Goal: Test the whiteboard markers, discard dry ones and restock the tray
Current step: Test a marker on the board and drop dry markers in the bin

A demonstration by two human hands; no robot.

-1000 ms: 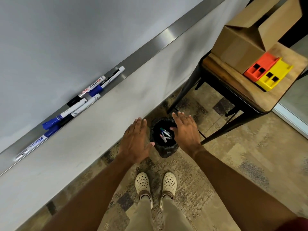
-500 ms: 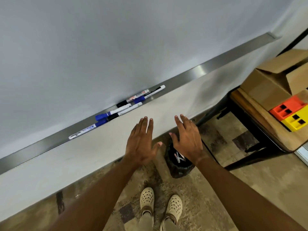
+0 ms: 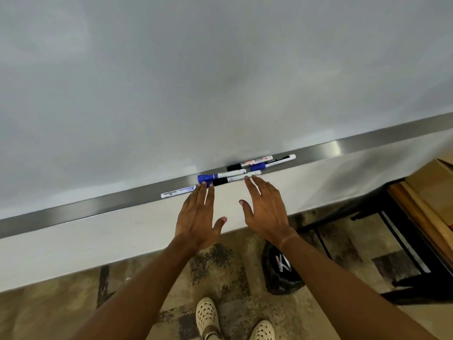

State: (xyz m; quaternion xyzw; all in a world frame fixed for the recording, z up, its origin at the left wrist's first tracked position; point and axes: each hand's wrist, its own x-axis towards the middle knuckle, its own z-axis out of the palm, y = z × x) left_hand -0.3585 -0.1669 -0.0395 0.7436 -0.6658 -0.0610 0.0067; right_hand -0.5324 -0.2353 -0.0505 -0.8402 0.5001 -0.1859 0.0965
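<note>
Overhead, a wide white whiteboard [image 3: 220,69] fills the upper frame, its long brushed-metal marker tray [image 3: 73,212] running beneath from lower left to upper right. Five white-barrelled markers lie along the tray in a loose cluster — a blue-printed marker [image 3: 177,191] farthest left, then a blue-capped marker [image 3: 220,176], a black-capped marker [image 3: 235,179], a red-labelled marker with a black cap [image 3: 252,163] and a blue-capped marker with black print [image 3: 274,162]. The person's left hand [image 3: 197,217] reaches up with straight fingers, its tips at the tray's front edge by the blue cap. The right hand [image 3: 267,209] — fingers likewise spread and holding nothing — has its tips just below the black-capped marker. On the patterned carpet [image 3: 61,315] stands a small black bin [image 3: 282,273]; a brown cardboard box [image 3: 436,187] sits far right.
</note>
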